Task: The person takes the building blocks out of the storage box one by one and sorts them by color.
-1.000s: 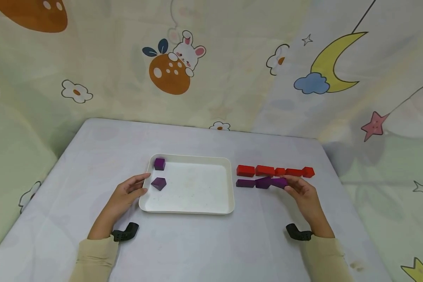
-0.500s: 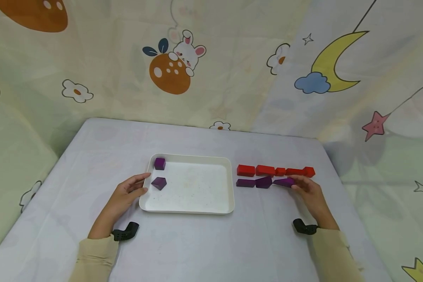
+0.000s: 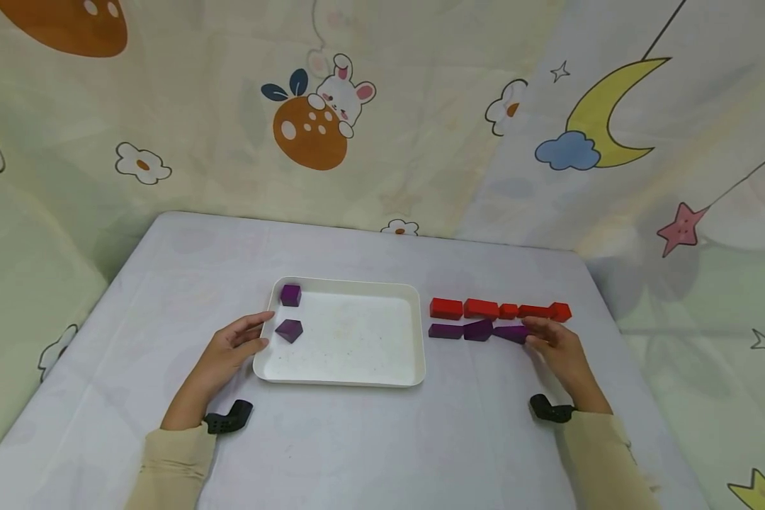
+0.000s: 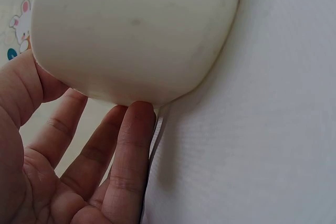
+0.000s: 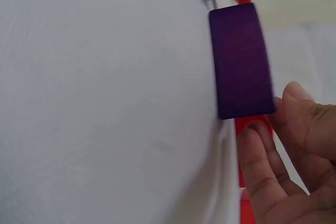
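Observation:
My left hand rests at the left side of a white tray; in the left wrist view, its fingertips touch the outside of the tray wall. Two purple blocks, a cube-like one and a pointed one, lie in the tray's left part. My right hand is at the right end of a tapered purple block. The right wrist view has this block's face beside the loosely spread thumb and fingers. Two more purple blocks, one flared and one long, continue the row leftward.
Behind the purple row runs a line of several red blocks, the rightmost partly behind my right fingers. Both rows stand right of the tray on a white-covered table. A printed cloth hangs behind the table.
My right hand has moved right with the tapered purple block, which now lies lower, in line with the other purple ones; the fingers have loosened at its end. The left hand has stayed at the tray.

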Available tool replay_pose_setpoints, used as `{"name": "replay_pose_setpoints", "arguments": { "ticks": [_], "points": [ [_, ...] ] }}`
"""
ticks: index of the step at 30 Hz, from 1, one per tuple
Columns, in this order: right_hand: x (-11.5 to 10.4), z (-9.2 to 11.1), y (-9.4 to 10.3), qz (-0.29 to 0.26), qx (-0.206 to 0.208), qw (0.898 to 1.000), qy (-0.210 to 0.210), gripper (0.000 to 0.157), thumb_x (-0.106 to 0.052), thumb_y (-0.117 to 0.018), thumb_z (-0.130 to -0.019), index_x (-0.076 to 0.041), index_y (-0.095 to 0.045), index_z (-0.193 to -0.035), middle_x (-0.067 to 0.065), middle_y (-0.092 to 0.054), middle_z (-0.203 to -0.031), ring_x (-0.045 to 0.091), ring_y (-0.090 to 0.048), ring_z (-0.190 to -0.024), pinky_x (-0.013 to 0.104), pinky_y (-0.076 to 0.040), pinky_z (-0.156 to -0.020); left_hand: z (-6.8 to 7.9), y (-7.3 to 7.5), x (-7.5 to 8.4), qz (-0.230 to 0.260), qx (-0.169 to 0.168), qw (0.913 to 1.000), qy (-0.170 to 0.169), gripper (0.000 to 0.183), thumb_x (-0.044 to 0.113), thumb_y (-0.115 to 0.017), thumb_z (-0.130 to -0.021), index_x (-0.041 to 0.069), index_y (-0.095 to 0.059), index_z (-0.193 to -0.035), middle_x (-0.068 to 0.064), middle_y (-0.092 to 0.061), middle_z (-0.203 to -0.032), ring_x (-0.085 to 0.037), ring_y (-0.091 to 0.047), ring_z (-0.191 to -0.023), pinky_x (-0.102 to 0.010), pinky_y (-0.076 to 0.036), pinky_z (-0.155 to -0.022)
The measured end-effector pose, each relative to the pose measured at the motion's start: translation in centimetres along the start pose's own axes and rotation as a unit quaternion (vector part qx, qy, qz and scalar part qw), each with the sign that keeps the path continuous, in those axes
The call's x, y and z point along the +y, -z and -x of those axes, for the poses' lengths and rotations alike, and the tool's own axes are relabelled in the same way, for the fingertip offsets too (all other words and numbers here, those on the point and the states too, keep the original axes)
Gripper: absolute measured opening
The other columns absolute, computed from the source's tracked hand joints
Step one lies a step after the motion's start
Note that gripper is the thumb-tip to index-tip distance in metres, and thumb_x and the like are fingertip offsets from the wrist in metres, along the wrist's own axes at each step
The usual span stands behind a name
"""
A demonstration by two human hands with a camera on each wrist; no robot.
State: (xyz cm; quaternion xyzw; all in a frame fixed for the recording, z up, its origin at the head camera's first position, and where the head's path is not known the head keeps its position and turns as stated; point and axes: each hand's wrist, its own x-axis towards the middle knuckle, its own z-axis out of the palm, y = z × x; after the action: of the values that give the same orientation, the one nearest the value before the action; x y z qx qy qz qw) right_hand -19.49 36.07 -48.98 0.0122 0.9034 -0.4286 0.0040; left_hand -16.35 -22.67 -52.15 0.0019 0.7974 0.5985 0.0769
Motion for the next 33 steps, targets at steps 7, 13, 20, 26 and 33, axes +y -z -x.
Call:
{"name": "replay_pose_setpoints", "arguments": {
  "ticks": [7,13,20,26,33],
  "points": [
    [-2.7,1.3,-0.4,-0.010,0.062,0.998,0.013,0.037,-0.007,-0.065,-0.109,0.005,-0.061,-0.144,0.027,-0.061,-0.147,0.025,-0.060,-0.132,0.004,-0.044,-0.092,0.0,-0.1,0.0,0.000,-0.004,1.0000,-0.005,0.055,0.014,-0.067,-0.107,0.004,-0.053,-0.159,-0.023,-0.046,-0.165,-0.045,-0.046,-0.149,-0.033,-0.047,-0.108],
    [-5.4,2.6,-2.6,-0.069,0.092,0.993,-0.006,0.036,-0.008,-0.068,-0.107,0.001,-0.066,-0.142,0.018,-0.068,-0.140,-0.007,-0.058,-0.112,0.007,-0.048,-0.093,-0.3,-0.4,-0.1,0.008,-0.006,0.9999,-0.010,0.055,0.011,-0.067,-0.106,0.003,-0.053,-0.159,-0.024,-0.046,-0.165,-0.045,-0.047,-0.148,-0.048,-0.045,-0.114],
    [-7.9,3.3,-6.0,-0.136,0.086,0.986,0.042,0.034,-0.002,-0.072,-0.103,0.003,-0.069,-0.137,0.002,-0.072,-0.128,0.003,-0.066,-0.115,0.011,-0.051,-0.095,-0.3,-0.6,-0.1,0.007,-0.003,0.9999,-0.009,0.054,0.011,-0.067,-0.106,0.004,-0.054,-0.158,-0.025,-0.046,-0.165,-0.046,-0.048,-0.148,-0.057,-0.043,-0.116],
    [-9.6,3.3,-8.7,-0.176,0.075,0.979,0.064,0.036,0.005,-0.074,-0.099,0.005,-0.071,-0.134,0.020,-0.072,-0.134,0.008,-0.068,-0.118,0.015,-0.053,-0.097,-0.2,-0.4,-0.2,0.010,0.000,0.9999,-0.008,0.055,0.012,-0.068,-0.106,0.004,-0.054,-0.158,-0.024,-0.046,-0.165,-0.045,-0.047,-0.149,-0.059,-0.042,-0.117],
    [-11.7,3.3,-12.1,-0.198,0.053,0.977,0.062,0.038,0.006,-0.077,-0.096,0.005,-0.072,-0.134,0.022,-0.071,-0.136,0.027,-0.069,-0.124,0.019,-0.053,-0.099,0.0,0.0,-0.2,0.009,0.002,0.9999,-0.007,0.055,0.012,-0.067,-0.106,0.004,-0.053,-0.159,-0.024,-0.046,-0.165,-0.045,-0.047,-0.148,-0.059,-0.042,-0.117]
  ]
}}
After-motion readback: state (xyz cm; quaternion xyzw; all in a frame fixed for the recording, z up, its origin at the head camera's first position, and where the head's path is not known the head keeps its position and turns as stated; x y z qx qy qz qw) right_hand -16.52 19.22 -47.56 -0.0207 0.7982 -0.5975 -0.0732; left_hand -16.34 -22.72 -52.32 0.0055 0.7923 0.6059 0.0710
